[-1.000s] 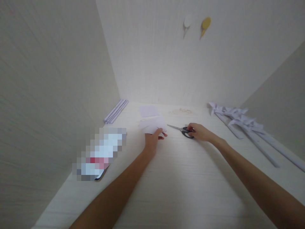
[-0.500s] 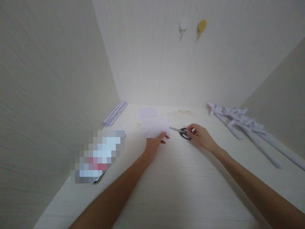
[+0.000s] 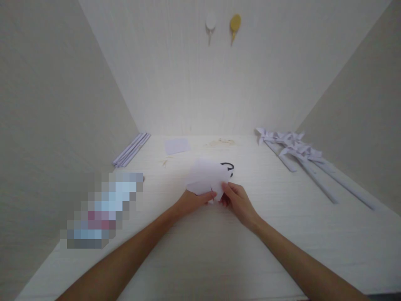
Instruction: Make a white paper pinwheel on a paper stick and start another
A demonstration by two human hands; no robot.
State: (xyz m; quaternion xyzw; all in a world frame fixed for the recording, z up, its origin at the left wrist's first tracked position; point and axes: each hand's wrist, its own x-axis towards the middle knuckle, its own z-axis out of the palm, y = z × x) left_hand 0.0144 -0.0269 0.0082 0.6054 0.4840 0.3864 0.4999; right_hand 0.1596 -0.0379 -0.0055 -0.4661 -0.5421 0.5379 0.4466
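Released since the earlier frame, scissors [image 3: 227,167] lie mid-table behind the paper sheet [image 3: 206,179], now pinched at its near edge by left hand [image 3: 189,200] and right hand [image 3: 236,200], raised for two-handed handling.

matt white paper sheet [image 3: 205,177]

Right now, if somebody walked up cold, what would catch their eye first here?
Both hands meet at the middle of the table: the left hand and right hand pinch a sheet of white paper, with a black scissor handle peeking out behind it. Paper pinwheels lie along the right side, and two hooks hang on the back wall.
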